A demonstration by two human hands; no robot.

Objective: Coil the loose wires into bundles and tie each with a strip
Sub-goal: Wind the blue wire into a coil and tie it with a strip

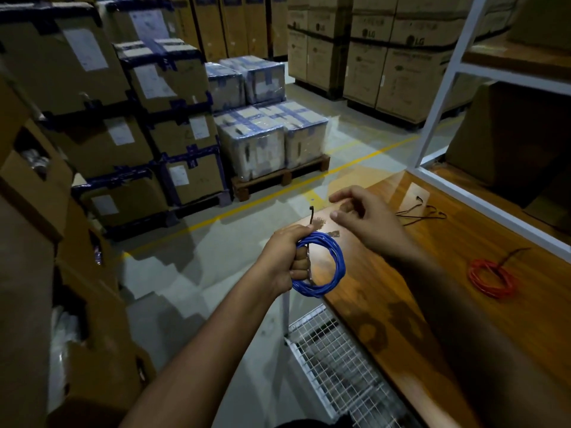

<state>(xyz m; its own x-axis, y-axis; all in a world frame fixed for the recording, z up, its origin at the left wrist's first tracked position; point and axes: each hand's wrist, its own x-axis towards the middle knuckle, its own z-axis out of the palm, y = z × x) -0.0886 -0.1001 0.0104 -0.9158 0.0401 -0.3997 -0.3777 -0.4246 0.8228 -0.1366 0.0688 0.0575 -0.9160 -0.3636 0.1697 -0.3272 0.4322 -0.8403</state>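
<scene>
Left hand (289, 257) has the blue wire coil (321, 265) in a full fist, clamped on the coil's left side. The ring hangs roughly upright, open face toward the camera, at the near-left corner of the wooden table (432, 304), partly past its edge.

Dark tie strip (311, 216) runs along the gripped section: one end pokes up out of the top of the fist with a small bend at the tip, and a bit shows below the fingers inside the ring. So its long axis is about vertical, along the fist.

Right hand (367, 220) is free, up and to the right of the coil. Fingers are loosely spread and slightly curled, holding nothing. Fingertips (335, 215) sit just right of the strip's upper end, close but apart. It's the nearer free hand, so my guess is it takes that top end and wraps it round the bundle; the end lies left and slightly down from those fingertips.

Red wire coil (491, 279) lies flat on the table, well to the right, with a dark tail sticking out of it. Looks already tied, can't confirm. Loose thin dark strips (423, 213) lie further back on the table, beyond the right hand.

Containers: wire mesh basket (336, 359) under the table edge, contents too dark to tell. Open cardboard box (34, 168) far left, something pale inside, unclear. Wrapped cartons (272, 134) sit on a pallet across the aisle.
</scene>
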